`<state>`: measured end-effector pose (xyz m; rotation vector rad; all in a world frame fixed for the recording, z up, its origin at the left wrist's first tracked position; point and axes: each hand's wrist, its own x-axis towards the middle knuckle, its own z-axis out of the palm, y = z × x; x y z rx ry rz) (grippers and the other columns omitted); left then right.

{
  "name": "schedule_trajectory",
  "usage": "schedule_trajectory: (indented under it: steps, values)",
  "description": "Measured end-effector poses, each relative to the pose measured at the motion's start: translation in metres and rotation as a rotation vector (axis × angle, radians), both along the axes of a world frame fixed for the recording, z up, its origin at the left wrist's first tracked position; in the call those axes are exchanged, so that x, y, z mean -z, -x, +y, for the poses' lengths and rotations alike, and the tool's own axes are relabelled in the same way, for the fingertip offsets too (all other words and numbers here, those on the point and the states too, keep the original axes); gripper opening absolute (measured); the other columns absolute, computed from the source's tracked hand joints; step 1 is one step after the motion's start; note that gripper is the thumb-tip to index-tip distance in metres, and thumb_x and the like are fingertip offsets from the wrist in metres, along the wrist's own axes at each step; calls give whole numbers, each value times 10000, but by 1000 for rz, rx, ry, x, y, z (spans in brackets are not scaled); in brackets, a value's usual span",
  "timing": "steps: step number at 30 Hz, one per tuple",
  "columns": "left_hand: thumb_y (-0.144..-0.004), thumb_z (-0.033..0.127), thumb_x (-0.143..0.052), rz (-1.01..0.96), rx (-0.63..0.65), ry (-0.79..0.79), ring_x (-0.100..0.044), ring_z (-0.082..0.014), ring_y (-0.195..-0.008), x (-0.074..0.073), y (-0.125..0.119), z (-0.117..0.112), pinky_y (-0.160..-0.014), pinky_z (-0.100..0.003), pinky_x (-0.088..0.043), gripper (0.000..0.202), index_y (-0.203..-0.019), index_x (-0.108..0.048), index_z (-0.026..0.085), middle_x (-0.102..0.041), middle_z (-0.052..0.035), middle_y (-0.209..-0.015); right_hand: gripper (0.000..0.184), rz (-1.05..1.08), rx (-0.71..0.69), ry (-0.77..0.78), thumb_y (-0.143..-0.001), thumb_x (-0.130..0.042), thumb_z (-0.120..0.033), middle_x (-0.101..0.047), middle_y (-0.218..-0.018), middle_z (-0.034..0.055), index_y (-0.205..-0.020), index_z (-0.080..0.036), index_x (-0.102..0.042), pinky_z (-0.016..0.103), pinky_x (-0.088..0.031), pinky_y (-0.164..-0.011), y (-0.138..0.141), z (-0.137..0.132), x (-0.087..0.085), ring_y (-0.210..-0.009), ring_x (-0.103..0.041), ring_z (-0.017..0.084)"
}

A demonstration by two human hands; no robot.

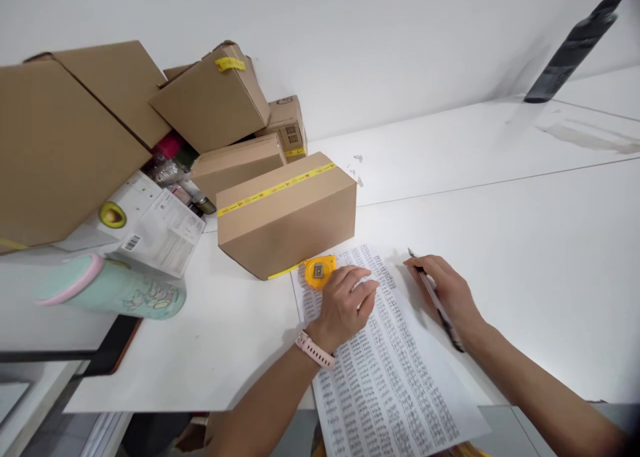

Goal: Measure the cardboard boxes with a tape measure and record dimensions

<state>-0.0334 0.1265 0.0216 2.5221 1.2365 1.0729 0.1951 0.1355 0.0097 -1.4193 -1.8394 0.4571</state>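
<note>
My right hand (445,290) is closed around a pen (436,298), its tip pointing up and left, just right of a printed sheet. The sheet of paper (373,370), covered in columns of small text, hangs over the table's front edge. Over its upper part lies my left hand (347,303), fingers loosely bent and apart, holding nothing; a pink band circles that wrist. Beside its knuckles sits a yellow tape measure (320,271), partly on the sheet. A short stretch of yellow blade shows along the bottom of a taped cardboard box (290,217).
More cardboard boxes (210,103) are piled at the back left. Nearer me are a white carton with an avocado picture (150,223) and a mint-green bottle (130,290). A dark bottle (570,53) stands at the far right by the wall. The white table (530,243) has a front edge close by.
</note>
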Motion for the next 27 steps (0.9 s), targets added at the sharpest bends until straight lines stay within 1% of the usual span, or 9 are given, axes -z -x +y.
schedule_trajectory:
  steps: [2, 4, 7, 10, 13, 18, 23, 25, 27]
  values:
    - [-926, 204, -523, -68, -164, -93, -618, -230, -1044, -3, 3, 0, -967, -431, -491, 147, -998, -650, 224, -702, -67, -1048, 312, -165, -44, -89, -920, -392, -154, -675, -1032, 94, -1083, -265, -634, 385, -491, -718, -7, 2, 3, -944, -612, 268]
    - [-904, 218, -563, -72, -315, -120, -583, -264, -1090, -4, 8, 1, -980, -475, -463, 154, -1051, -607, 220, -668, -88, -1127, 389, -286, -41, -136, -910, -358, -108, -682, -1069, 112, -1131, -252, -644, 392, -497, -688, -11, 4, 10, -959, -613, 285]
    - [-829, 277, -674, -15, -492, -38, -496, -340, -1206, -2, 16, 3, -1011, -558, -407, 384, -1174, -527, 195, -563, -148, -1301, 442, -406, -23, -202, -894, -355, -70, -688, -1105, 135, -1182, -222, -655, 404, -509, -691, -14, 5, 22, -984, -614, 302]
    - [-754, 304, -757, 27, -583, 109, -463, -369, -1227, 1, 21, 3, -1010, -578, -390, 602, -1258, -461, 158, -528, -177, -1321, 470, -476, -27, -260, -872, -368, -37, -695, -1121, 133, -1186, -211, -670, 397, -517, -709, -15, 6, 29, -992, -617, 295]
    - [-759, 254, -746, 4, -582, 198, -447, -356, -1235, 3, 21, 3, -1016, -557, -385, 595, -1273, -458, 165, -537, -158, -1302, 490, -516, -37, -287, -860, -364, -17, -695, -1140, 116, -1186, -210, -675, 381, -520, -716, -16, 7, 31, -995, -617, 280]
    - [-745, 164, -747, -117, -521, 205, -471, -297, -1210, 0, 24, 6, -1084, -485, -359, 469, -1167, -544, 193, -589, -109, -1198, 487, -487, -27, -282, -863, -351, -24, -710, -1124, 92, -1182, -204, -673, 382, -524, -729, -16, 8, 32, -1002, -621, 272]
    - [-716, 229, -789, -261, -566, 165, -566, -268, -1089, -11, 39, -14, -965, -441, -460, 487, -1137, -546, 192, -623, -103, -1113, 432, -355, 52, -272, -917, -356, -124, -717, -1077, 79, -1234, -225, -633, 358, -518, -629, -15, 2, 28, -961, -635, 269]
    - [-740, 257, -771, -488, -550, 202, -619, -240, -1025, -19, 52, -33, -899, -396, -497, 514, -1187, -528, 190, -627, -115, -1132, 377, -263, 105, -303, -953, -376, -206, -707, -1102, 82, -1233, -236, -627, 351, -513, -600, -14, 2, 18, -987, -636, 273]
    - [-760, 293, -755, -821, -479, 283, -658, -214, -959, -33, 72, -52, -829, -346, -522, 584, -1272, -492, 192, -636, -119, -1137, 343, -176, 114, -353, -974, -410, -295, -693, -1163, 82, -1238, -249, -623, 362, -527, -638, -9, 6, 0, -1040, -629, 279]
